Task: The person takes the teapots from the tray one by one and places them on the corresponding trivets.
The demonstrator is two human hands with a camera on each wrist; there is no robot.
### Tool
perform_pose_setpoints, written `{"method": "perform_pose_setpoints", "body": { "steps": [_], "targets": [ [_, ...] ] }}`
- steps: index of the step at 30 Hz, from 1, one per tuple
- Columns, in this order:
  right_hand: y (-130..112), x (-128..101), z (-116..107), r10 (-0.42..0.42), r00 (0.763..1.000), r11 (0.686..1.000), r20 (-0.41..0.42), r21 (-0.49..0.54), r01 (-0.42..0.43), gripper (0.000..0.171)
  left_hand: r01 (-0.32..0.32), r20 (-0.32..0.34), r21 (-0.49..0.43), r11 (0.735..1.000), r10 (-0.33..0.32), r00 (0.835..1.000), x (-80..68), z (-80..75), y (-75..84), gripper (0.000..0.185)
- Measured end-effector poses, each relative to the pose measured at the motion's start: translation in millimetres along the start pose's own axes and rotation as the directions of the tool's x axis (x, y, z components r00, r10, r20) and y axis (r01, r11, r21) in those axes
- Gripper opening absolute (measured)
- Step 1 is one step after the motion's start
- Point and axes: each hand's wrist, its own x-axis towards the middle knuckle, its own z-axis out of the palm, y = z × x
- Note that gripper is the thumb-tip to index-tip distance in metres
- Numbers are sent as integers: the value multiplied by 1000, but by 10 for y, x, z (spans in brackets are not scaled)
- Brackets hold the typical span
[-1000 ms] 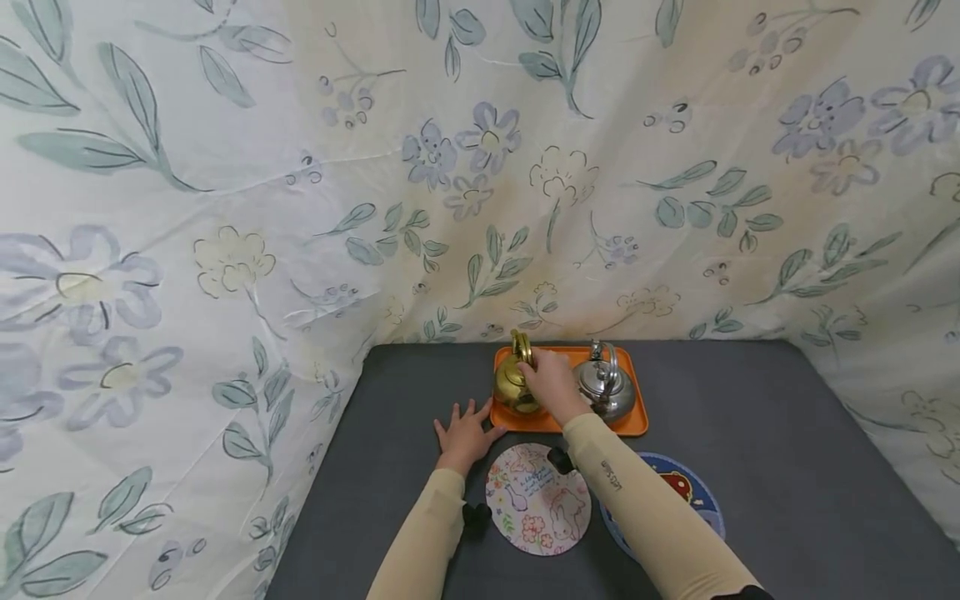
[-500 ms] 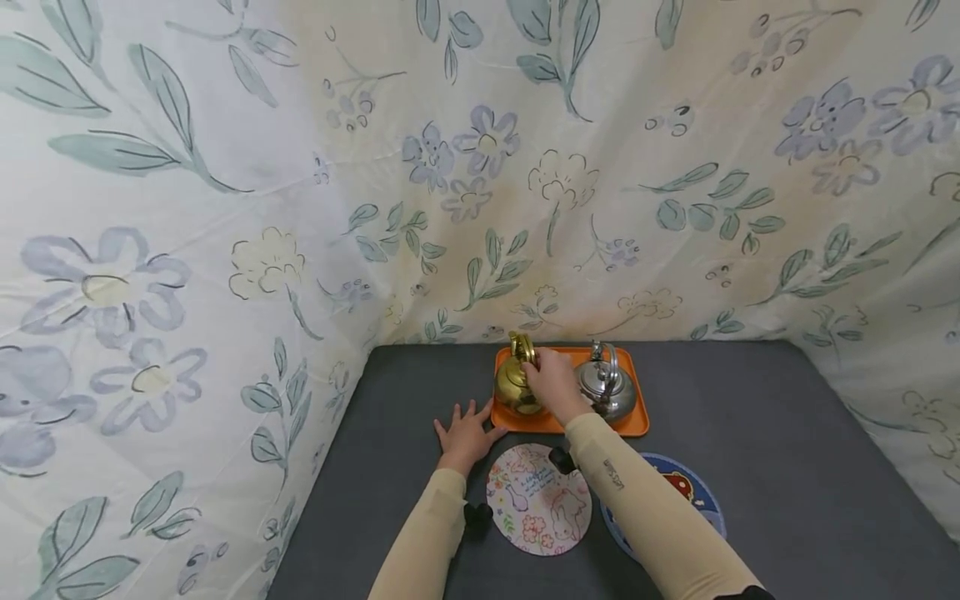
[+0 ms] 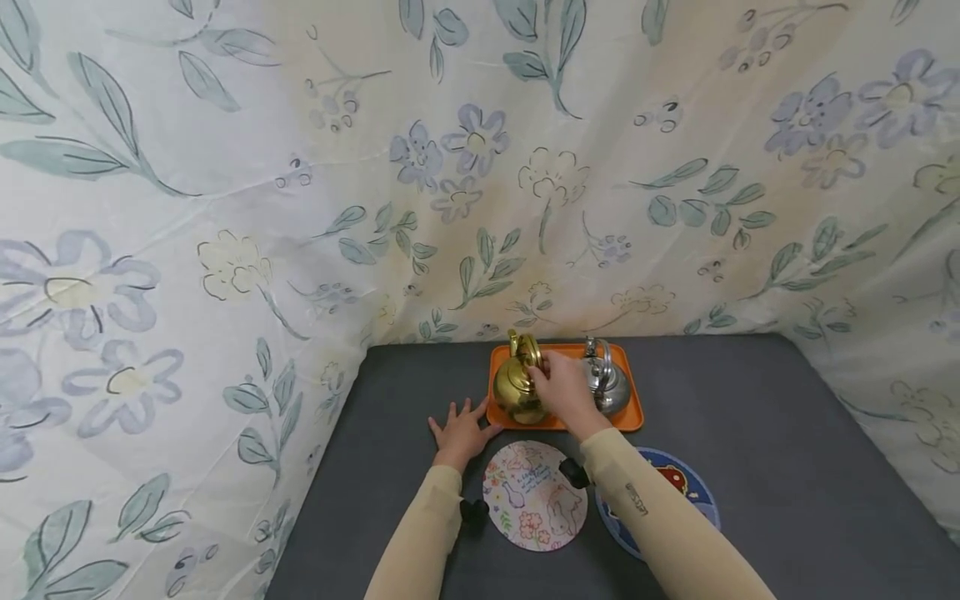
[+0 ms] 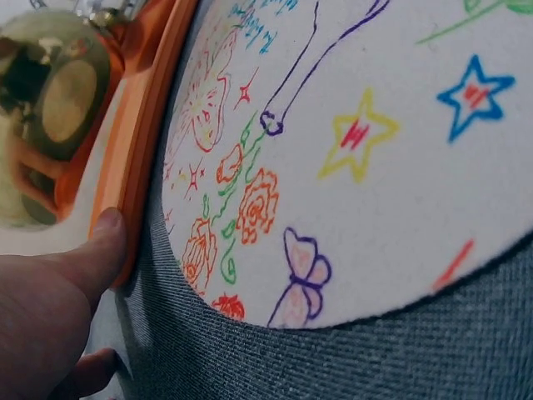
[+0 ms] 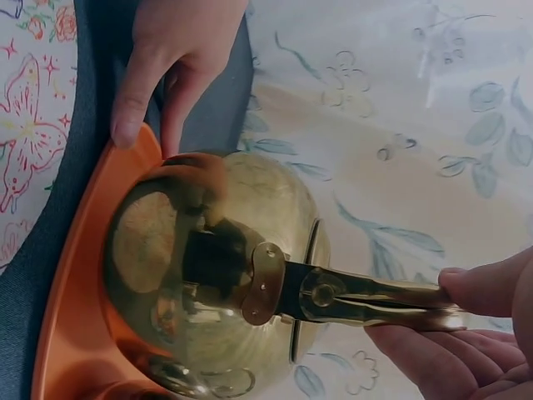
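Gripping the thin brass handle (image 5: 375, 298) of the gold kettle (image 3: 516, 392), the right hand (image 3: 566, 390) is seen with fingers and thumb curled round the bail; the kettle stands at the left end of the orange tray (image 3: 632, 420). The left hand (image 3: 457, 431) is laid flat on the grey cloth-covered table (image 3: 787, 467), fingers straight, thumb touching the tray's edge. A swing on the pivoted handle could be expected if the kettle were lifted unevenly, and the silver kettle (image 3: 606, 387) just beside it could be struck; the smooth plastic tray could also be dragged if the left hand's bracing were lost. The gold body is round, polished and mirror-like. Near the tray, a round white mat (image 3: 534, 495) with coloured drawings and a blue round mat (image 3: 686, 487) are laid on the woven cloth.
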Motion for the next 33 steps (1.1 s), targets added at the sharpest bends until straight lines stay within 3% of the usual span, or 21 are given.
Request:
{"method": "perform_pose_setpoints", "body": {
  "steps": [11,23,33],
  "targets": [
    [-197,-376,-128,-83,997,997,-4,8,83,27,-26,-7,-3,1000,26,1000,-58,-71,-63,70],
    [-392,-691,-217,-57,998,998,5,25,57,31,-43,7,-2,999,43,999,-86,-73,-104,61],
    [-368,-982,-246,-63,998,997,-3,45,63,32,-52,11,28,998,52,999,-109,-73,-135,62]
  ]
}}
